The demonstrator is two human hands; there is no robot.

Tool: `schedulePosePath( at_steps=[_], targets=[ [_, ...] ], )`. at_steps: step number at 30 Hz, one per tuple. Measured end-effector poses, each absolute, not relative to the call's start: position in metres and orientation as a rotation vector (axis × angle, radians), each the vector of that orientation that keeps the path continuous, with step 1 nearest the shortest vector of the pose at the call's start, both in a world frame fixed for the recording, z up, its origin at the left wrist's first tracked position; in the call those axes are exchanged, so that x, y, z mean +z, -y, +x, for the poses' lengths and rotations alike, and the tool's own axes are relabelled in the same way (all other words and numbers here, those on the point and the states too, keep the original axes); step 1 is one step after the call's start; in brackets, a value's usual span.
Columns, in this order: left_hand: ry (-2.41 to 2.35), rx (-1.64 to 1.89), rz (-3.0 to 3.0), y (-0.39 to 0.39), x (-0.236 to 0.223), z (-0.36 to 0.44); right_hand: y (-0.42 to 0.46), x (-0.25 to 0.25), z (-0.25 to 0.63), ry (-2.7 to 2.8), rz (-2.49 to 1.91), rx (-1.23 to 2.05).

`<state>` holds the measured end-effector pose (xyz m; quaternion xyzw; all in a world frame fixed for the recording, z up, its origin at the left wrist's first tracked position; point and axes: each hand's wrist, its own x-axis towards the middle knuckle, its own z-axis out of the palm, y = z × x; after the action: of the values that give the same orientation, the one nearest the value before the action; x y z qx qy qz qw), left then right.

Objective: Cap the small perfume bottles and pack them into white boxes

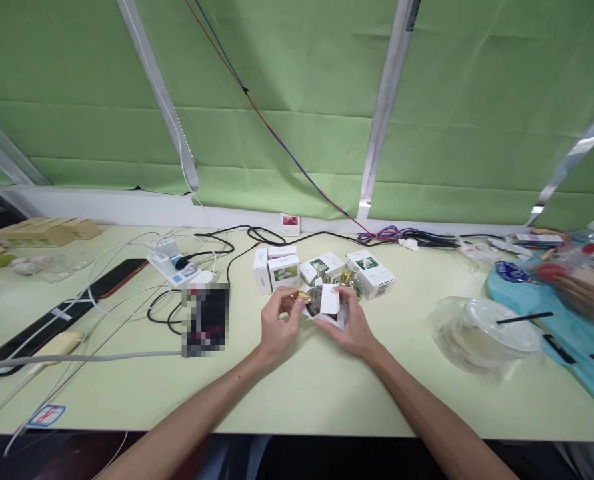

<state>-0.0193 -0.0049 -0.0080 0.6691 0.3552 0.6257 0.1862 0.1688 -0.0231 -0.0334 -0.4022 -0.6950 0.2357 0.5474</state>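
Observation:
My left hand (281, 319) pinches a small gold-coloured cap (303, 296), which may belong to a bottle partly hidden by the fingers. My right hand (353, 327) grips a small white box (331, 301) with its flap up, tilted above the table. Something dark and clear shows beside the flap, but I cannot make out what it is. Just behind the hands stand small glass bottles (355, 287) with gold and silver tops, partly covered by the box. Around them are white cartons with flower pictures: one upright (284, 272), one lying flat (321, 265) and another (371, 273) to the right.
A phone-sized blurred patch (207, 320), a power strip (174, 263) and many cables cover the left side. To the right sits a lidded plastic tub (501, 325) in a bag. Another person's hand (589, 293) is at the far right over a blue mat (517, 293).

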Motion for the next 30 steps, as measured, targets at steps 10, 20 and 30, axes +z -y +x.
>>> schedulePosePath(
  at_steps=[10, 20, 30],
  targets=[
    [-0.999, 1.619, 1.522, 0.0010, -0.0049, -0.0180, 0.0252, -0.0314, 0.1712, 1.710, -1.027, 0.464],
    [-0.916, 1.486, 1.436, -0.0020, -0.0027, -0.0182, 0.0261, -0.0308, 0.1705, 1.738, -1.022, 0.446],
    [-0.912, 1.433, 1.527, -0.0040, -0.0114, -0.0215, 0.0261, -0.0313, 0.1703, 1.696, -1.032, 0.501]
  ],
)
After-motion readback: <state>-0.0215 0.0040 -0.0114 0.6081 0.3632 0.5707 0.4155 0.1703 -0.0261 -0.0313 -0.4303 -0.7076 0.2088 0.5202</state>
